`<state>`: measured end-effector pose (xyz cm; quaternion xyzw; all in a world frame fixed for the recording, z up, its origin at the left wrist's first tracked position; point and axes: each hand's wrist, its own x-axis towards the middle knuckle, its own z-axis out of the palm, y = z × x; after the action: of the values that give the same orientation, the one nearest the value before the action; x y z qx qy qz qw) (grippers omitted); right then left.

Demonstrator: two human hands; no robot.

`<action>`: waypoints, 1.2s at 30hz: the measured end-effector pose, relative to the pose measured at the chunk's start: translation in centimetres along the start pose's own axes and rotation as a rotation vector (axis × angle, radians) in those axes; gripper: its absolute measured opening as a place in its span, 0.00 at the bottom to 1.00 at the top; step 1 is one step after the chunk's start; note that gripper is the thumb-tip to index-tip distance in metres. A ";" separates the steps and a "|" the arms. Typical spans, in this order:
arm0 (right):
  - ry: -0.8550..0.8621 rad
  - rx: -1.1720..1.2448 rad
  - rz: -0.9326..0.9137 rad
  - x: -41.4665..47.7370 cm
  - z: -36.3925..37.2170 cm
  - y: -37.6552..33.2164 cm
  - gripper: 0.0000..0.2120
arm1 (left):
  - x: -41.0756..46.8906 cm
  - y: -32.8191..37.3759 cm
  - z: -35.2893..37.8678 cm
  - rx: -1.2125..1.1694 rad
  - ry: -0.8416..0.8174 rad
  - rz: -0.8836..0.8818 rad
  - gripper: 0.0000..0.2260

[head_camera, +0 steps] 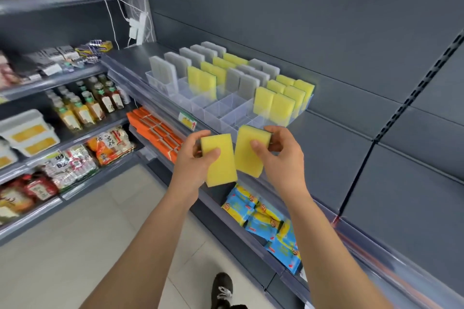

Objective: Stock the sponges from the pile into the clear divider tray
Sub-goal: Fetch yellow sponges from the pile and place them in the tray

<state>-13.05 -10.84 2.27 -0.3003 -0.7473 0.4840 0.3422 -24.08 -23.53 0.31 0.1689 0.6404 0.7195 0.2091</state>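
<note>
The front compartments of the clear divider tray (216, 111) lie open from above. Upright yellow sponges (273, 105) and grey sponges (247, 88) fill the rows behind, against the back panel (276, 7).

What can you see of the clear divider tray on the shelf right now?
The clear divider tray sits on the grey shelf. It is see-through plastic, with thin walls forming rows of small compartments. Grey sponges and yellow sponges stand upright in its rear compartments; several front ones are empty. Neither the left hand nor the right hand appears to touch it; each holds a loose sponge before its near edge.
</note>
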 end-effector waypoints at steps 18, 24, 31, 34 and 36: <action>-0.025 0.036 -0.063 17.7 15.0 -1.9 0.15 | 22.3 3.4 -7.6 0.288 0.019 0.172 0.20; 0.021 0.016 -0.055 20.4 18.7 -1.6 0.16 | 27.2 4.5 -9.5 0.456 -0.018 0.252 0.20; 0.112 -0.056 -0.013 22.3 22.4 -1.2 0.15 | 32.9 5.2 -11.5 0.456 -0.139 0.268 0.20; 0.158 -0.125 0.022 22.7 23.9 -1.3 0.14 | 35.1 5.4 -12.3 0.453 -0.232 0.263 0.21; 0.193 -0.167 0.042 22.7 24.8 -1.3 0.14 | 36.3 5.4 -12.7 0.456 -0.284 0.272 0.22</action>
<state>-46.37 -6.46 1.06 -0.3887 -0.7420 0.3959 0.3763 -62.05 -16.06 3.26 0.3950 0.7211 0.5477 0.1549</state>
